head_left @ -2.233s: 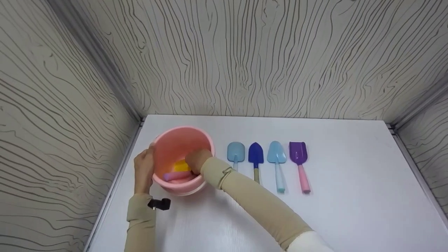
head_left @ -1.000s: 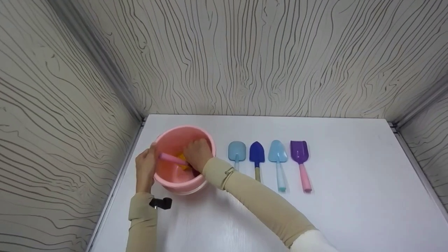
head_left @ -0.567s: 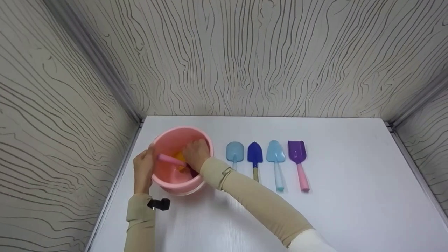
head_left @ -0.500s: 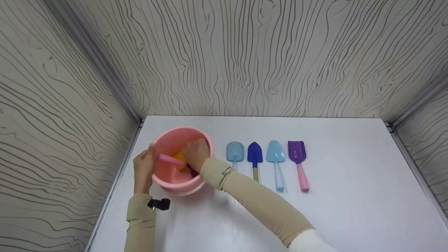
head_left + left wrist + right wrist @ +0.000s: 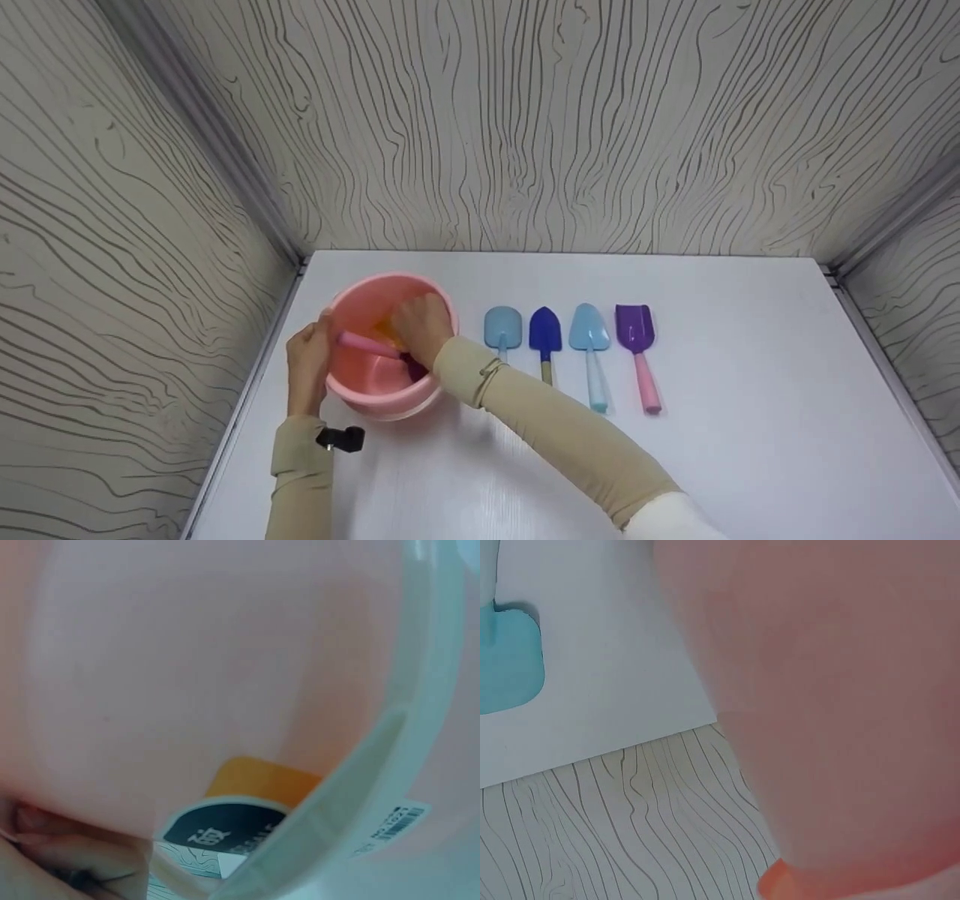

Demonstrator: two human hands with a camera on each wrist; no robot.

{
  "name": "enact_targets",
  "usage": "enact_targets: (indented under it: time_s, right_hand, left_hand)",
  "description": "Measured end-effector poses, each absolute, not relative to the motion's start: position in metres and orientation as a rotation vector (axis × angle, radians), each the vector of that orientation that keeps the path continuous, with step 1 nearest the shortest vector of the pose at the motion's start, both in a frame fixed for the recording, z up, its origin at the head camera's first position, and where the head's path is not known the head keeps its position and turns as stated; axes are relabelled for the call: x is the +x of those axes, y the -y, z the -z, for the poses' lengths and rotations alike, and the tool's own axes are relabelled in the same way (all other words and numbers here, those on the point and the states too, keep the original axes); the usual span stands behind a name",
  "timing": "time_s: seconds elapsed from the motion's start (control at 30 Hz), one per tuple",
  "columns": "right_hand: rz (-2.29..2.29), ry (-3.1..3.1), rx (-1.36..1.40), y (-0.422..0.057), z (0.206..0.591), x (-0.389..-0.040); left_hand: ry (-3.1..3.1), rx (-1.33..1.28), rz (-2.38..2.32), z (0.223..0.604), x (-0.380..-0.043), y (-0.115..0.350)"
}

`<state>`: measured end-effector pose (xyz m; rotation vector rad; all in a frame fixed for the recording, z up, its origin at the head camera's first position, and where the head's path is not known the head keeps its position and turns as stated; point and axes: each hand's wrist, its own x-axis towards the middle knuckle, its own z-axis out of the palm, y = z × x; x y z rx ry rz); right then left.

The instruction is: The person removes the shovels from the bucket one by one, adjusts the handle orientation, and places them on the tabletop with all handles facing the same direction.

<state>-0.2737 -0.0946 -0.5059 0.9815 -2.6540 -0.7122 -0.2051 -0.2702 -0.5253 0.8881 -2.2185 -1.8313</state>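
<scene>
A pink bucket (image 5: 367, 300) stands at the left of the white table, its mouth tilted toward the head camera. My left hand (image 5: 307, 360) grips its left rim; in the left wrist view the fingers (image 5: 90, 855) show beside the pink wall with its label. Reaching over the right side, my right hand (image 5: 421, 330) is down inside the bucket, its fingertips hidden. Beside it lean a toy shovel's pink handle (image 5: 367, 344) and dark purple blade (image 5: 414, 367). A yellow thing (image 5: 386, 330) shows by the fingers; I cannot tell whether they hold it.
Right of the bucket, toy shovels lie in a row: a pale blue square one (image 5: 502, 326), a dark blue one (image 5: 545, 328), a light blue one (image 5: 589, 330) and a purple one with pink handle (image 5: 636, 326). Wood-grain panels (image 5: 525, 150) stand behind and beside the table.
Inside the bucket the pink handle has swung up toward the left rim, and the right hand has shifted slightly. The yellow thing has moved a little under the fingers. The left hand stays on the rim.
</scene>
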Motion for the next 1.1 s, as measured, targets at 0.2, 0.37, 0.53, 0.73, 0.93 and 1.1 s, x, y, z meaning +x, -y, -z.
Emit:
enact_targets:
  time_s: [0.2, 0.37, 0.53, 0.73, 0.93, 1.1]
  right_hand:
    - [0.657, 2.755, 0.941, 0.092, 0.487, -0.273]
    - [0.529, 2.833, 0.930, 0.083, 0.472, -0.277]
    - [0.310, 2.937, 0.971, 0.065, 0.466, -0.279]
    - [-0.030, 2.946, 0.980, 0.042, 0.459, -0.281]
    - [-0.350, 2.912, 0.976, 0.013, 0.455, -0.285]
    - [-0.555, 2.844, 0.943, -0.021, 0.458, -0.291]
  left_hand:
    - [2.224, 0.895, 1.840, 0.523, -0.206, 0.270]
    - [2.234, 0.878, 1.793, 0.523, -0.206, 0.271]
    - [2.258, 0.898, 1.817, 0.524, -0.205, 0.271]
    - [2.220, 0.909, 1.865, 0.524, -0.204, 0.273]
    - [2.214, 0.903, 1.891, 0.525, -0.203, 0.273]
    - [2.192, 0.872, 1.884, 0.526, -0.203, 0.270]
